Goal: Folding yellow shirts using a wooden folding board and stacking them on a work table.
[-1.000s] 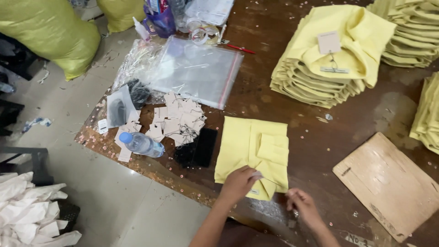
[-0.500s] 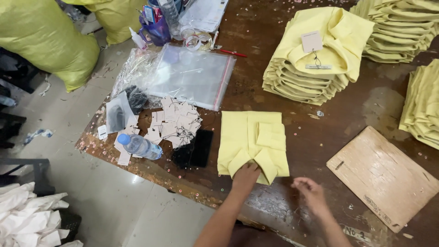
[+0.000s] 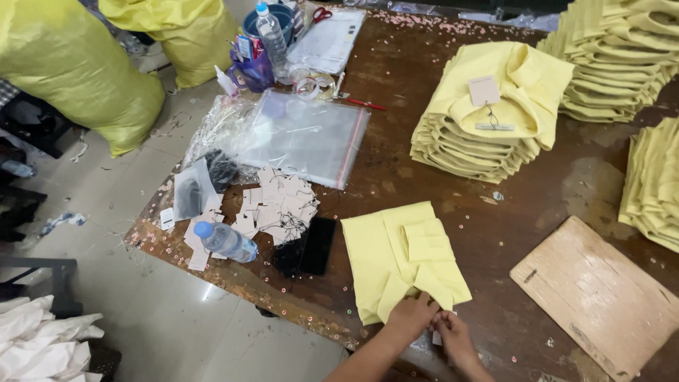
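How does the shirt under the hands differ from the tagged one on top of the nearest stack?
The shirt under the hands lies alone, flat on the table; the tagged shirt rests on a tall stack. The tagged shirt shows a paper tag; the lone one shows none. The left hand and right hand touch only the lone shirt. Both are folded and pale yellow.

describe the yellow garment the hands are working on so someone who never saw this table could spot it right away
On the brown wooden table, look at the near edge, right of the black phone. The folded yellow garment lies there alone and flat, with the left hand and right hand at its near edge. Unlike the stacked yellow garments beyond, it is a single piece.
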